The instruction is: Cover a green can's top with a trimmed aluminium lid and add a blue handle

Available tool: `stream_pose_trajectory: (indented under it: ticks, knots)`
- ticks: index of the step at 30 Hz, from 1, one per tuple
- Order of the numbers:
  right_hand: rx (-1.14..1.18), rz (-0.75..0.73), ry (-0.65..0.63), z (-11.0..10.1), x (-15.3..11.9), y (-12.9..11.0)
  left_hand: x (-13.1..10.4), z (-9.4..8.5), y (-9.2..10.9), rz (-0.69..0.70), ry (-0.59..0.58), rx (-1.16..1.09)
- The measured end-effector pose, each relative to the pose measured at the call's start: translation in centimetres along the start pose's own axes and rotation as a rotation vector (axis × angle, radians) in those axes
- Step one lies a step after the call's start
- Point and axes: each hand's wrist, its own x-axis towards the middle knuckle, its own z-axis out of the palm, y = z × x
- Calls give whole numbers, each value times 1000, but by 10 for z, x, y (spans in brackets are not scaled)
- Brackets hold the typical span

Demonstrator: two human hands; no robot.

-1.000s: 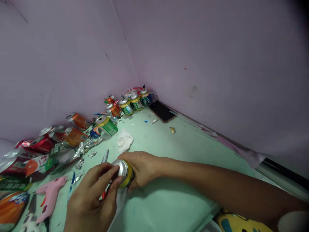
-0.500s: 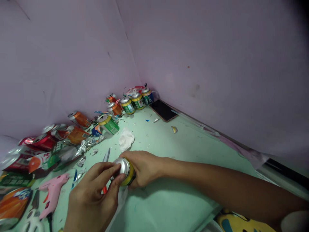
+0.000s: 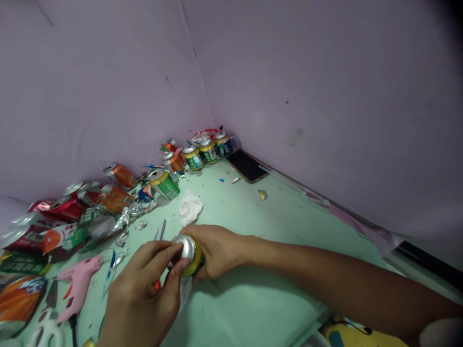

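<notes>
**Head view: both my hands on one yellow can**

At far left a pink glue gun lies on the green table. My left hand presses fingertips to the silver end of the yellow can, low on the table near its middle. My right hand curls round the can's body, gripping it. A white tissue lies just behind.
</notes>
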Motion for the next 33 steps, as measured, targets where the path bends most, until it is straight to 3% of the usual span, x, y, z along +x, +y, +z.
stream_pose_trajectory:
  ticks: [14,18,21,24,27,29,33]
  knots:
    - [8,6,-3,0,-1,0,2,-1,7,-55,9,-46]
    - [68,67,18,-3,1,2,-1,-5,1,-151,77,-58]
    - [175,171,132,-17,4,4,-12,-4,-5,-277,135,-55]
    - [414,195,203,-36,7,7,-24,5,-9,-393,101,-165]
    - [739,133,165,-44,9,8,-26,17,-8,-550,3,-340]
    - [866,96,146,-40,10,8,-21,23,-4,-631,-40,-489]
    - [925,70,113,-19,9,0,-7,27,5,-601,-56,-767]
